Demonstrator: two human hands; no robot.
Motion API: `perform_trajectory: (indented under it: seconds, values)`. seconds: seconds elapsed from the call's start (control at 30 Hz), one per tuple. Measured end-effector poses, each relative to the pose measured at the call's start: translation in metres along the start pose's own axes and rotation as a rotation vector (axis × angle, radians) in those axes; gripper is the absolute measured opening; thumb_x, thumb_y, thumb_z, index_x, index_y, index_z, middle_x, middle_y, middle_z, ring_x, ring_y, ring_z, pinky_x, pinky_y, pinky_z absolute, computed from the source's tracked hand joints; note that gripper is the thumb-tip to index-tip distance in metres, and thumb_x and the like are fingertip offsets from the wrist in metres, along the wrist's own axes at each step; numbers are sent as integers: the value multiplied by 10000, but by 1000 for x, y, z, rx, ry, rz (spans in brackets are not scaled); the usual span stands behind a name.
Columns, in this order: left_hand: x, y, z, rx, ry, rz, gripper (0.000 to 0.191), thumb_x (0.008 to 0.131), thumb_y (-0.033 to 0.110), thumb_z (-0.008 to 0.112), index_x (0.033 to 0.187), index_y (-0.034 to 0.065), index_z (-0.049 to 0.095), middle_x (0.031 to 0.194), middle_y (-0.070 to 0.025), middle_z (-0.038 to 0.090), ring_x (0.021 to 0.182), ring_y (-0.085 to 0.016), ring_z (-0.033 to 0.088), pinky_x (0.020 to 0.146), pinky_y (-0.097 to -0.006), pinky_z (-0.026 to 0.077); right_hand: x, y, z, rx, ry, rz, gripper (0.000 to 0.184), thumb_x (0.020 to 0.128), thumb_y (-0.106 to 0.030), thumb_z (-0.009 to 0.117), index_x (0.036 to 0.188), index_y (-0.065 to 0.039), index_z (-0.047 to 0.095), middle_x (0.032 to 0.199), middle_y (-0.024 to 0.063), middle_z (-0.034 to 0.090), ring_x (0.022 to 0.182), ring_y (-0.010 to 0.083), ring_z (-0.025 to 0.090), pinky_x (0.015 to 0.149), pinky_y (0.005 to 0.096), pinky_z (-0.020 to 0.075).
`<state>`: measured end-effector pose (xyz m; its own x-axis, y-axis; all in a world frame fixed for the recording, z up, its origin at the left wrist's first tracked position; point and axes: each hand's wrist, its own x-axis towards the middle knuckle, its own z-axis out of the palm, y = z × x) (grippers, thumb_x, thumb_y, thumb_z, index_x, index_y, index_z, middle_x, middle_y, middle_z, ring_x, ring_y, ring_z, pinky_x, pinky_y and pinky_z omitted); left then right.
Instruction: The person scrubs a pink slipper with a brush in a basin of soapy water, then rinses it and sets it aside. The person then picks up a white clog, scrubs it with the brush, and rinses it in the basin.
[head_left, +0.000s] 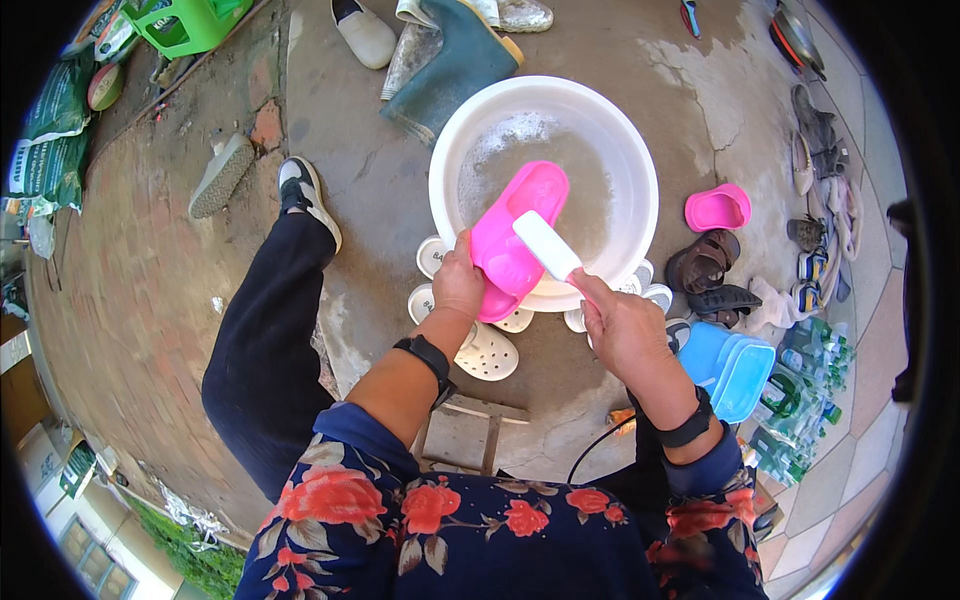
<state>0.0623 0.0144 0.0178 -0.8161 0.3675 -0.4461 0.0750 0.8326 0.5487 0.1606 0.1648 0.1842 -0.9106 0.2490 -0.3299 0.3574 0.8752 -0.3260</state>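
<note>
My left hand (459, 281) grips a bright pink slide sandal (534, 191) by its side, holding it tilted over the near part of a white plastic basin (646, 172). In my right hand (626, 326) is a scrubbing brush (546, 244), held by its pink handle. The brush's white back faces up and its head overlaps the sandal's strap; bristles are hidden, so contact is not plain. Cloudy, sudsy water (592, 176) stands in the basin. Cream perforated clogs (489, 356) lie on the ground below my left hand, partly covered by it and the sandal.
Teal rubber boots (457, 67) lie beyond the basin. To the right are a small pink plastic dish (697, 219), brown sandals (701, 262), a blue plastic container (739, 375) and several green bottles (795, 405). A wooden stool (487, 410) stands close before me. A grey-soled shoe (223, 176) lies left.
</note>
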Motion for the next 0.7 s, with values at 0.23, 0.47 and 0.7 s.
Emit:
perform_trajectory:
  seconds: [0.23, 0.47, 0.7]
  values:
    - [0, 0, -2, -44, 37, -7, 462, 750, 92, 530, 1191, 76, 394, 887, -196, 590, 793, -348, 579, 706, -422, 465, 44, -24, 41, 23, 51, -180, 226, 764, -131, 472, 969, -59, 535, 609, 138, 582, 589, 295, 590, 532, 402, 456]
    - [11, -11, 9, -179, 27, -94, 374, 775, 184, 524, 1139, 117, 472, 868, -193, 606, 836, -336, 582, 723, -393, 457, 19, -62, 24, -41, -191, 11, 240, 765, -120, 461, 987, -47, 515, 638, 151, 592, 644, 304, 601, 568, 404, 466]
    - [7, -11, 3, -176, -26, -78, 407, 740, 161, 566, 1132, 103, 472, 886, -188, 600, 858, -335, 569, 755, -394, 449, 27, -70, 71, -32, -1, 102, 249, 778, -168, 492, 1012, -97, 543, 635, 133, 591, 638, 299, 592, 587, 406, 463]
